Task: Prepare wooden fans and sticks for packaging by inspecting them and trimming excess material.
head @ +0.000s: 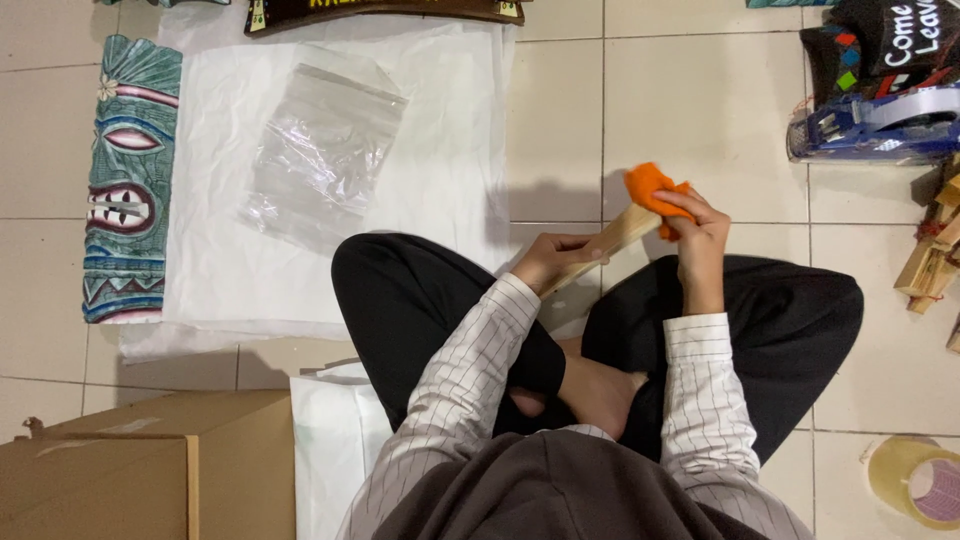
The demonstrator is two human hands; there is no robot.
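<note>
Nearest the camera, a cardboard box (150,465) sits at the lower left with a white bag (335,440) beside it, and a roll of brown tape (918,482) lies on the tiled floor (700,110) at the lower right. The person sits cross-legged on that floor in black trousers and a striped shirt.

Above the knees, the left hand (560,258) is closed around the lower part of a pale wooden stick (610,240), holding it slanted up to the right. The right hand (695,225) is closed on an orange cloth (650,185), pressed against the stick's upper end — the cloth covers the tip, so the wood there is hidden. Judging by this, the wiping is under way at the top end; the bare length nearer the left hand looks yet to be gone over, though I cannot tell for sure.

Farther out, a white sheet (230,220) is spread on the floor with a clear plastic bag (320,150) lying on it — flat, with nothing seen inside. A carved, painted mask (130,180) lies along the sheet's left edge. At the far right sit a blue tape dispenser (870,125) and some wooden pieces (935,255).
</note>
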